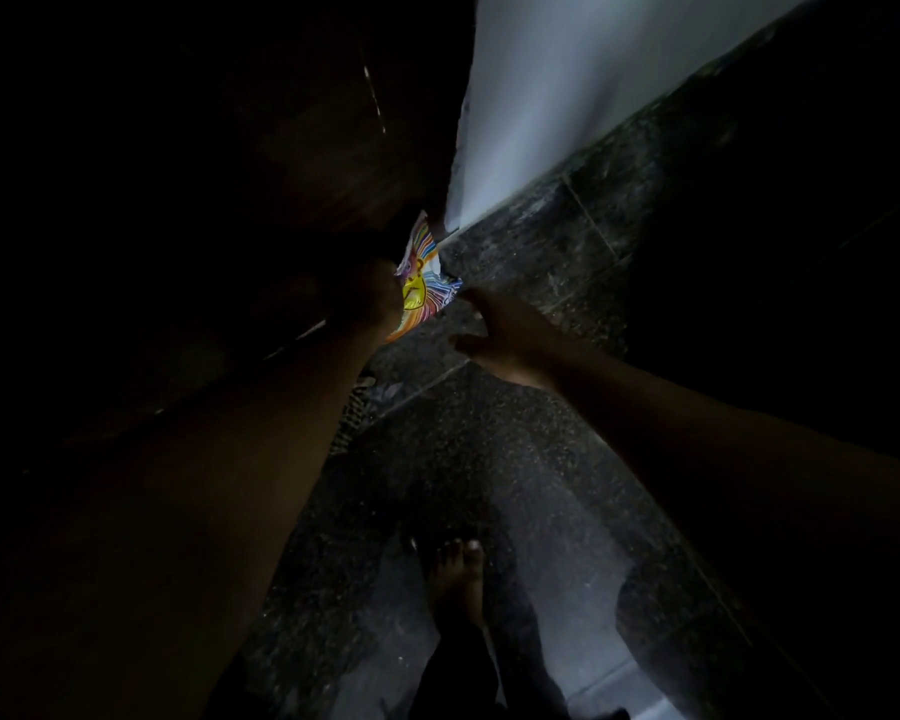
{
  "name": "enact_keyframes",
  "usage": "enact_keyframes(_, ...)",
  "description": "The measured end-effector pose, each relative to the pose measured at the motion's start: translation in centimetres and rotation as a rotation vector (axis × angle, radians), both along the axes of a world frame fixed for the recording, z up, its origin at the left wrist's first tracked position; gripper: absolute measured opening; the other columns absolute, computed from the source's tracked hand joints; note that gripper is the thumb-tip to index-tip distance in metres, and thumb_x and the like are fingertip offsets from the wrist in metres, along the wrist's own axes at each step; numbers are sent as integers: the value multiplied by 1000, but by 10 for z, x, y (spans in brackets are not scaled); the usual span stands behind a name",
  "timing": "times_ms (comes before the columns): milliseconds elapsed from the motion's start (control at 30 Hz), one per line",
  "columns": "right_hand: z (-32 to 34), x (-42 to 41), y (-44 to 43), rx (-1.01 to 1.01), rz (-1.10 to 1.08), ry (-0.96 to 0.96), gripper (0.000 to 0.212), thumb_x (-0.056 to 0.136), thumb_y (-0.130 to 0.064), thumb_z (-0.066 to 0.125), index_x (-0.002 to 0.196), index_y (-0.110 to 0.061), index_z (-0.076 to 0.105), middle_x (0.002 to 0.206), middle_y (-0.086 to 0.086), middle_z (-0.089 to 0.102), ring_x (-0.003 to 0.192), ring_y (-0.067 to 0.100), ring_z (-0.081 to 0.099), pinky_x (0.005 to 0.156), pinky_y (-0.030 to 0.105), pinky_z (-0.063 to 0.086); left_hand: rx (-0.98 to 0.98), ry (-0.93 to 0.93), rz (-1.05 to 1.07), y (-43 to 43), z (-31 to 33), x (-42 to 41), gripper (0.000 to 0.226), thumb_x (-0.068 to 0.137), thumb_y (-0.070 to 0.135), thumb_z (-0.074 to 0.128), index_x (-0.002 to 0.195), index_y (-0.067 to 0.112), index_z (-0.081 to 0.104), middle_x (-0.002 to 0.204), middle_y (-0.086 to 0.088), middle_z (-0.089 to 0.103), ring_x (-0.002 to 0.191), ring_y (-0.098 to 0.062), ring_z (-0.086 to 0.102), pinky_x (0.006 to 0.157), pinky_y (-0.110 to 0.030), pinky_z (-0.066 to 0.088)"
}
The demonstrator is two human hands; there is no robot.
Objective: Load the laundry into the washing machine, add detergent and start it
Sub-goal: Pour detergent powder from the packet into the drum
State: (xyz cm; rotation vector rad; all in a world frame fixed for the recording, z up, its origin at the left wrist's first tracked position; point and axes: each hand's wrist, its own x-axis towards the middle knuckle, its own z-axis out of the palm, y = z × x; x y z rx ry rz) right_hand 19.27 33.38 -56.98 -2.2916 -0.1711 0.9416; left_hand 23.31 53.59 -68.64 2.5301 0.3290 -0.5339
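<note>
Our left forearm (261, 459) ends in left hand (367, 298) clenched on detergent packet (422, 291), right hand (505, 330) at its corner, grip unclear; tearing here risks spill on floor (515, 459).

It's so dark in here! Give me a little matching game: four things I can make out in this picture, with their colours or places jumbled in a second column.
Things:
1. packet
2. wall
3. floor
4. bare foot

Descriptions:
A. dark speckled tiles
B. near the bottom edge of the picture
C. rainbow stripes with a yellow patch
D. pale and lit, at the top centre

Pairs: 1-C, 2-D, 3-A, 4-B.
</note>
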Motion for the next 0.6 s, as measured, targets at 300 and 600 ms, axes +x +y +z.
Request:
enact_keyframes(300, 3, -15, -17, 83, -196, 87, 61, 89, -30, 74, 144, -23, 48, 141, 7, 58, 125, 23, 57, 96, 33, 49, -331, 13, 9, 4, 66, -34, 43, 89, 39, 66, 94, -4, 68, 84, -14, 66, 81, -23, 63, 73, -29, 48)
enact_keyframes(600, 49, -27, -38, 449, -343, 12, 65, 69, -26, 91, 125, -15, 60, 117, 5, 71, 107, 20, 69, 95, 44, 56, -529, -3, -301, -11, 193, -72, 38, 89, 40, 67, 94, 2, 70, 84, -15, 73, 77, -20, 72, 64, -41, 57)
